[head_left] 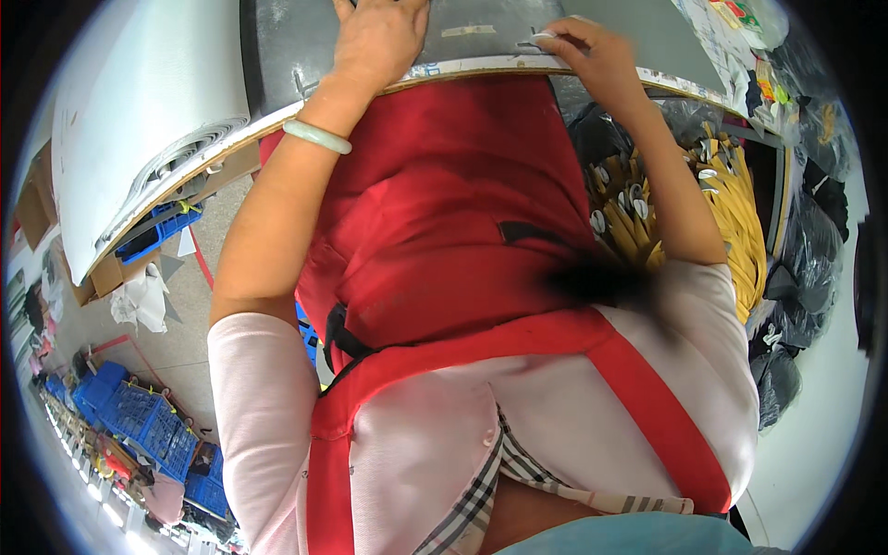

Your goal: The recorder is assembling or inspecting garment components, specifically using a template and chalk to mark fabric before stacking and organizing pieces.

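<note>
My left hand (pixel 381 39), with a pale green bangle (pixel 317 137) on its wrist, lies on the dark grey work surface (pixel 296 46). Its fingertips run out of the picture at the top; what shows of the fingers is apart. To the right, my right hand (pixel 597 57) is closed in a pinch near the surface's front edge. A small white piece (pixel 543 36) sticks out from between thumb and fingers; its kind is too small to tell. Short dark marks show on the surface beside it. Between the hands is a light strip (pixel 468 30) on the surface.
A thick roll of white sheet material (pixel 148 102) lies on the table at the left. Under the right side hang many yellow strips (pixel 735 213) with white tags. Dark plastic bags (pixel 805 268) line the right; blue crates (pixel 139 416) stand on the floor at the lower left.
</note>
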`<action>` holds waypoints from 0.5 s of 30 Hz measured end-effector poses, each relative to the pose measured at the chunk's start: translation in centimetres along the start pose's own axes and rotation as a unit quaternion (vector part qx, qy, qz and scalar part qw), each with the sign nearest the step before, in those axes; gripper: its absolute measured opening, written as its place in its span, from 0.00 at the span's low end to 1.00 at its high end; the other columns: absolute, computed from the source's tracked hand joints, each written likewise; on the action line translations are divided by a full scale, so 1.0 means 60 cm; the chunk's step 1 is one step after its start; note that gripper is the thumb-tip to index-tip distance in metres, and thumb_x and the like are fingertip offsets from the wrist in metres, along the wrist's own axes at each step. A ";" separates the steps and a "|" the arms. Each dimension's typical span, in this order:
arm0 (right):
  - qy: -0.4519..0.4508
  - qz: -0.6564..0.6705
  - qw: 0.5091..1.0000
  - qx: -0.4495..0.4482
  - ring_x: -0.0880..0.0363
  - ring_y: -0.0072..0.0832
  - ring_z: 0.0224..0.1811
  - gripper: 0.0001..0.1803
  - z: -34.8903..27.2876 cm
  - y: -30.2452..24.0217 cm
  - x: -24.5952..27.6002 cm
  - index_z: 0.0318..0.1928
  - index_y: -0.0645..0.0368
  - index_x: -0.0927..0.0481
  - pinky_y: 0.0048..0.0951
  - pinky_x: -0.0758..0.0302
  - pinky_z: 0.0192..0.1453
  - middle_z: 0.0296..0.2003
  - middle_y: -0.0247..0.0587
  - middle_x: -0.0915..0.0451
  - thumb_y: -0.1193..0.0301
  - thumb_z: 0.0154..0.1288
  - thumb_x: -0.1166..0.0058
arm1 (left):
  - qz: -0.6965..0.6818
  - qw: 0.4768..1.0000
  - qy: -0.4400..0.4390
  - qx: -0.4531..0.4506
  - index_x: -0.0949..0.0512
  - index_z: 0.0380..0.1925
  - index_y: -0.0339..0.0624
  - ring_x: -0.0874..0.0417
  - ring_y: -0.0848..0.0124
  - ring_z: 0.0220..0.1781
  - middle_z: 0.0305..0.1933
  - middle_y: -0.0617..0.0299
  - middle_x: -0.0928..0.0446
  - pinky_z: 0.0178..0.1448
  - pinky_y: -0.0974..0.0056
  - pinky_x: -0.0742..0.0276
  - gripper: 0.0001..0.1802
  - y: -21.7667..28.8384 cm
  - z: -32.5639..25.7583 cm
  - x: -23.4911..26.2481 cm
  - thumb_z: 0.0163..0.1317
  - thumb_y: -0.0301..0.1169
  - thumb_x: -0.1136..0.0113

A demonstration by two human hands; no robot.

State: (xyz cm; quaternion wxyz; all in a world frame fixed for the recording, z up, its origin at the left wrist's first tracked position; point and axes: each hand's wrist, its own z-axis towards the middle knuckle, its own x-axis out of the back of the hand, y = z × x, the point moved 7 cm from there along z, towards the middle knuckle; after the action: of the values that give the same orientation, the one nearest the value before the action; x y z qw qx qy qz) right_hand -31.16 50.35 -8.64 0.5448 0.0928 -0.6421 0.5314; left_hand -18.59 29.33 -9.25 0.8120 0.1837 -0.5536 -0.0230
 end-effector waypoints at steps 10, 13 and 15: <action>-0.045 -0.091 0.991 0.083 0.22 0.35 0.34 0.13 0.010 -0.026 -0.013 0.46 0.60 0.19 0.29 0.25 0.41 0.33 0.41 0.20 0.63 0.72 0.41 | 0.007 1.000 -0.016 0.014 0.19 0.58 0.47 0.31 0.51 0.73 0.65 0.52 0.26 0.76 0.30 0.45 0.17 -0.002 -0.007 0.003 0.73 0.35 0.46; -0.063 -0.016 0.997 -0.036 0.22 0.28 0.30 0.14 0.006 0.010 -0.017 0.47 0.60 0.19 0.28 0.26 0.37 0.30 0.39 0.20 0.62 0.72 0.41 | 0.004 1.000 0.004 0.001 0.19 0.58 0.47 0.31 0.51 0.73 0.65 0.52 0.25 0.76 0.30 0.45 0.18 -0.001 -0.006 0.001 0.73 0.35 0.46; -0.050 0.051 0.993 -0.098 0.23 0.23 0.28 0.14 0.004 0.019 -0.021 0.47 0.59 0.19 0.27 0.27 0.34 0.29 0.37 0.21 0.61 0.72 0.41 | -0.004 1.000 0.003 0.003 0.19 0.58 0.47 0.31 0.51 0.73 0.65 0.52 0.26 0.76 0.30 0.45 0.18 -0.005 -0.007 0.000 0.73 0.35 0.46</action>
State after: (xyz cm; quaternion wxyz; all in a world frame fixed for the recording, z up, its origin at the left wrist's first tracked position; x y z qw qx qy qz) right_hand -31.60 50.10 -10.25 0.4911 0.0328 -0.7211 0.4877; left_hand -18.18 29.15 -9.50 0.8128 0.1885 -0.5507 -0.0235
